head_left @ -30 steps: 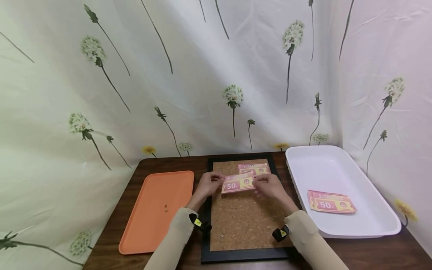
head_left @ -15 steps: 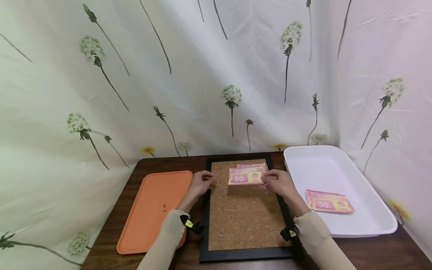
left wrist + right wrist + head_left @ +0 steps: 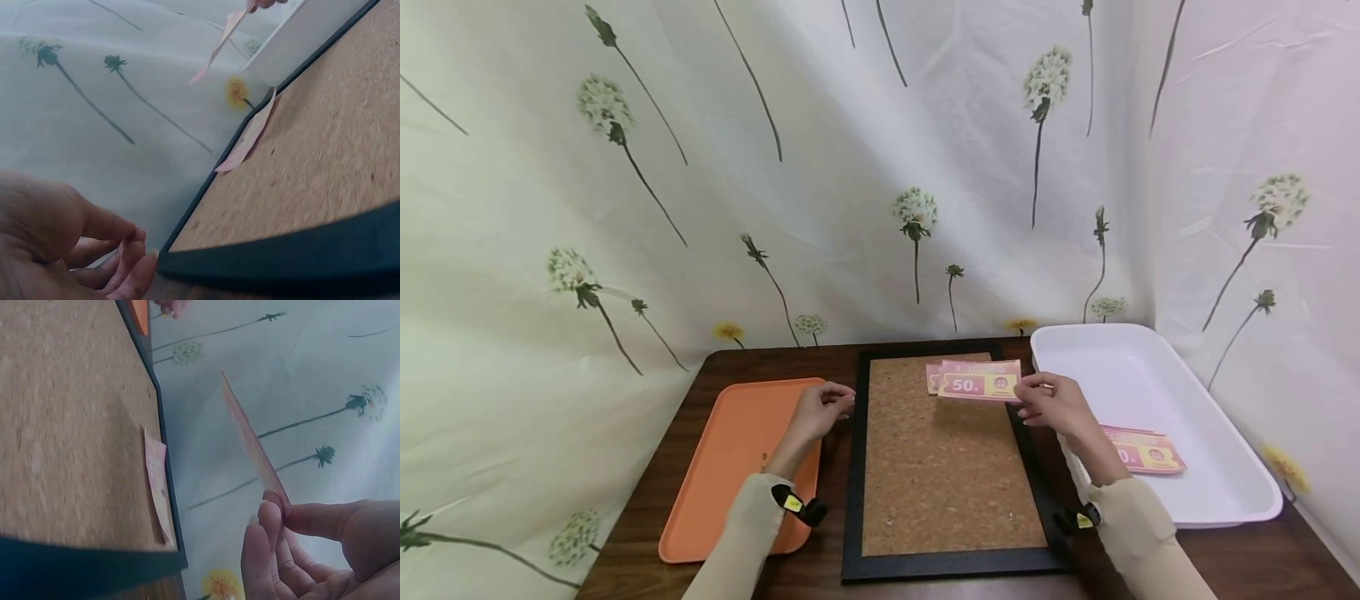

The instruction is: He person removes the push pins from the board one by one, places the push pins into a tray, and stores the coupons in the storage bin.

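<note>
My right hand (image 3: 1060, 407) pinches the right end of a pink and yellow coupon (image 3: 977, 382) marked 50, lifted above the cork board (image 3: 951, 467). Behind it, partly covered, another coupon (image 3: 932, 380) lies at the board's far end; the right wrist view shows this coupon (image 3: 158, 487) bowed, with a small dark spot on it. Over the right edge of the orange tray (image 3: 722, 483) is my left hand (image 3: 815, 414). In the left wrist view, the left hand (image 3: 69, 244) has loosely curled fingers, thumb close to the fingertips, with nothing visible between them.
A white plastic tray (image 3: 1120, 375) on the right holds more coupons (image 3: 1150, 454), partly behind my right wrist. Small clear pins (image 3: 890, 522) stand near the board's front corners. A tiny object (image 3: 765, 457) lies on the orange tray. A flowered cloth (image 3: 850, 208) hangs behind the table.
My left hand has let go of the coupon and moved left to the orange tray. My right hand has carried the coupon to the right and farther back, over the one on the board.
</note>
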A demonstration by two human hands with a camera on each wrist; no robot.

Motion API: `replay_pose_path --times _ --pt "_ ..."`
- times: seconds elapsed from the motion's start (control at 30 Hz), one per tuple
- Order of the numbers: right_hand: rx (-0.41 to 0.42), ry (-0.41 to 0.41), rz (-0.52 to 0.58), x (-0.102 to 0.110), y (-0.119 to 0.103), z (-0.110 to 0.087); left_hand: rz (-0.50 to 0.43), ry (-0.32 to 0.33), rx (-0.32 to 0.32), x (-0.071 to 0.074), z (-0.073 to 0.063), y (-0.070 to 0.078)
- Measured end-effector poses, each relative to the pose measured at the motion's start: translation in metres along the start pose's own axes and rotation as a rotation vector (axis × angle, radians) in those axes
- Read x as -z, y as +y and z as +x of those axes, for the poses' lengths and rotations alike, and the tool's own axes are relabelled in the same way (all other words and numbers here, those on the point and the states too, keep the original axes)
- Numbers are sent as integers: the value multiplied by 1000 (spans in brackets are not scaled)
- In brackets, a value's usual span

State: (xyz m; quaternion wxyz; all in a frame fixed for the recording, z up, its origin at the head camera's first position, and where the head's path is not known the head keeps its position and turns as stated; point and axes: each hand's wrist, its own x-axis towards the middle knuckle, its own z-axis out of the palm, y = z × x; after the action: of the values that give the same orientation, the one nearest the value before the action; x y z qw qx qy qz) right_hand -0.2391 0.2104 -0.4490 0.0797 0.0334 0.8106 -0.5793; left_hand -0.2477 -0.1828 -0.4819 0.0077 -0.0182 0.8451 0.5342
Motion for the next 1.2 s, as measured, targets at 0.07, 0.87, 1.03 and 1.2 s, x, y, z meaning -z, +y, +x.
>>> replay_pose_path --times 0.07,0.87,1.03,1.2 --pt "-9 12 -9 7 1 -2 3 3 7 5 0 -4" --pt "-83 71 -168 86 32 -26 96 63 65 71 -24 -35" --pt "-116 80 -189 100 38 -27 114 68 73 81 -29 -40" --pt "-111 104 -212 111 45 -31 143 61 80 89 -30 -48"
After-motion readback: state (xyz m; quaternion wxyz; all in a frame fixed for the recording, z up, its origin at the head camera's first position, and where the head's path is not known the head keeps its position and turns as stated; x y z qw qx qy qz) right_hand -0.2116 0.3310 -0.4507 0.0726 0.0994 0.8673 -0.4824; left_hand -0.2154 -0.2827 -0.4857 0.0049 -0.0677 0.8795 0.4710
